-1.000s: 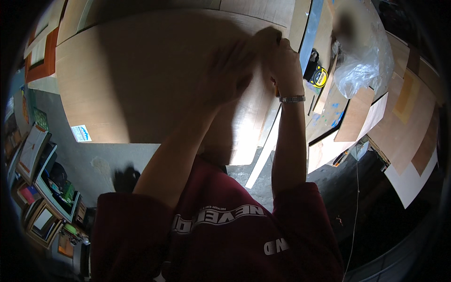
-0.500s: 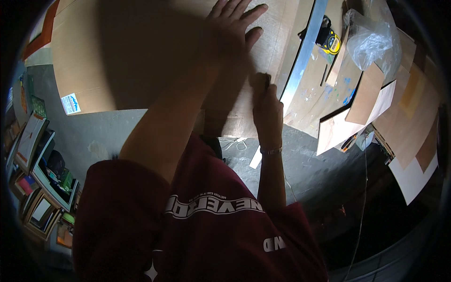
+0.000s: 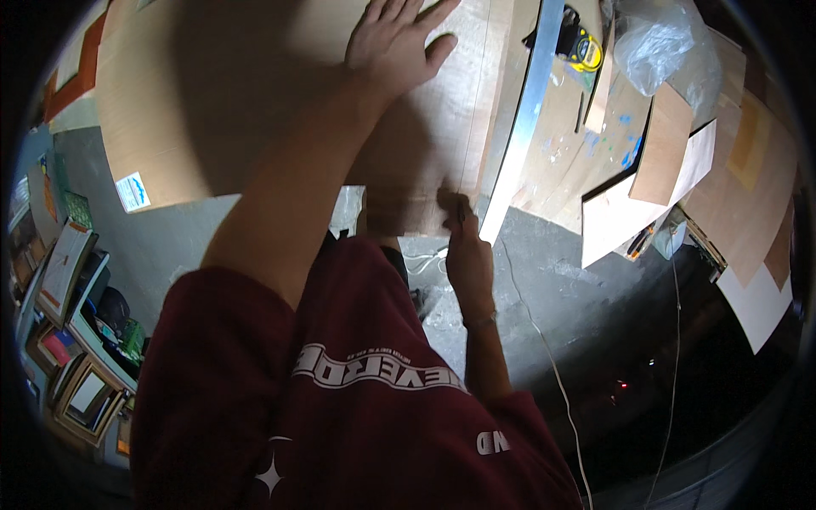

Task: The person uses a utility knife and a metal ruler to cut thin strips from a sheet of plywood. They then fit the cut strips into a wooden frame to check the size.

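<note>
Grey floor [image 3: 544, 276] shows at 3 o'clock from the view's centre, with a white cord [image 3: 557, 376] trailing over it toward 5 o'clock. A paint-flecked surface [image 3: 557, 161] spreads at 2 o'clock, carrying a yellow-and-black tape measure [image 3: 588, 53] and, near it, a clear bag [image 3: 654, 51]. The large board [image 3: 255, 102] fills 10 to 12 o'clock, a metal strip [image 3: 523, 115] along its 1 o'clock side. At 12 o'clock the left hand [image 3: 395, 47] rests on the board, fingers spread and grasping nothing. Just off centre toward 3 o'clock, the right hand [image 3: 470, 259] has its fingers closed around a small dark tool [image 3: 461, 208], its kind unclear, at the board's near edge.
</note>
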### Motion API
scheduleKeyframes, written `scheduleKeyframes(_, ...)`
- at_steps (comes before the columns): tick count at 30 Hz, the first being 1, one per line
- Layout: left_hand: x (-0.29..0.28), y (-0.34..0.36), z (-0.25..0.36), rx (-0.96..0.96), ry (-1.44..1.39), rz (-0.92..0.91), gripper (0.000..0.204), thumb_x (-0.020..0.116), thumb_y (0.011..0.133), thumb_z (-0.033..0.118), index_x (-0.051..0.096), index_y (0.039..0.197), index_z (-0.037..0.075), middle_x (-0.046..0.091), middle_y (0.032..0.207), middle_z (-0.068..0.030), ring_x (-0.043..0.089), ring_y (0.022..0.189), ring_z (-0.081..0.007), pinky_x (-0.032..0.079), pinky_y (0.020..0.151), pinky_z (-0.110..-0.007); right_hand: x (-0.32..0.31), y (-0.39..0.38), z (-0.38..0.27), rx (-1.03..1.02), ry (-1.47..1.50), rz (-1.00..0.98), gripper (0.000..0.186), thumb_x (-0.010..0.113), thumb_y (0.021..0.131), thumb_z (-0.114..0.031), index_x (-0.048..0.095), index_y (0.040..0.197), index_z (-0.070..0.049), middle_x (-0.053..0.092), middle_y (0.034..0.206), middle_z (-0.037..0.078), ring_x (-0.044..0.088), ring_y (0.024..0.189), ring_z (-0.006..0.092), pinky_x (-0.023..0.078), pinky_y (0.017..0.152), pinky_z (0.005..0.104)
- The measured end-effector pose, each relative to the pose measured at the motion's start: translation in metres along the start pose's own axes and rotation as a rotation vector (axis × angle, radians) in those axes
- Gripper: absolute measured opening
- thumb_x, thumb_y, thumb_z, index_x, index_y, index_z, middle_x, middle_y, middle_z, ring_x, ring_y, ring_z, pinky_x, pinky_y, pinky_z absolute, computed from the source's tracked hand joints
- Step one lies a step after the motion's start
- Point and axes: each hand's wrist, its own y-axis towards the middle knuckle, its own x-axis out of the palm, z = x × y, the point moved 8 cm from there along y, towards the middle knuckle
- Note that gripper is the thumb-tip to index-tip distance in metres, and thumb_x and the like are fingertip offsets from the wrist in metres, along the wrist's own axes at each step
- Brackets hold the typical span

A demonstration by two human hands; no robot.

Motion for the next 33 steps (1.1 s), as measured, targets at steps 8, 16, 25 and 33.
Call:
scheduleKeyframes(8,0.007,-0.004,-0.01,0.015,-0.028,0.143,0.059,0.058,0.098,0.048,0.051,0.152,0.027,0.042,0.161,-0.0107,0.039,0.149,-0.0283,0.028,0.121,-0.054,-0.173,0.15,-0.139,-0.321,0.119,0.558,0.023,0.051,0.107,-0.025,0.054,0.105,-0.002,0.067,0.074,0.03,0.067,0.067,0.0501,0.049,0.054,0.0575)
scheduleKeyframes(16,0.003,0.001,-0.011,-0.051,-0.15,0.049,0.06,0.064,0.094,0.039,0.051,0.151,0.023,0.043,0.159,-0.016,0.042,0.145,-0.0361,0.029,0.119,-0.059,-0.176,0.258,-0.208,-0.411,0.007,0.566,0.027,0.049,0.104,-0.023,0.056,0.108,0.003,0.068,0.08,0.033,0.069,0.077,0.0499,0.057,0.066,0.0561)
scheduleKeyframes(25,0.002,0.003,-0.012,-0.115,-0.157,0.004,0.061,0.068,0.091,0.038,0.055,0.148,0.022,0.044,0.16,-0.0098,0.039,0.149,-0.0296,0.03,0.12,-0.059,-0.179,0.258,-0.211,-0.279,-0.06,0.436,0.036,0.045,0.105,-0.023,0.055,0.127,0.004,0.071,0.085,0.031,0.072,0.081,0.0478,0.059,0.071,0.0541)
scheduleKeyframes(33,-0.005,0.004,-0.01,-0.115,-0.153,0.024,0.06,0.07,0.09,0.035,0.055,0.147,0.022,0.048,0.157,-0.0095,0.041,0.148,-0.0275,0.032,0.12,-0.057,-0.181,0.257,-0.211,-0.34,-0.034,0.53,0.023,0.051,0.103,-0.02,0.056,0.108,0.001,0.068,0.077,0.031,0.069,0.075,0.0504,0.056,0.065,0.0571)
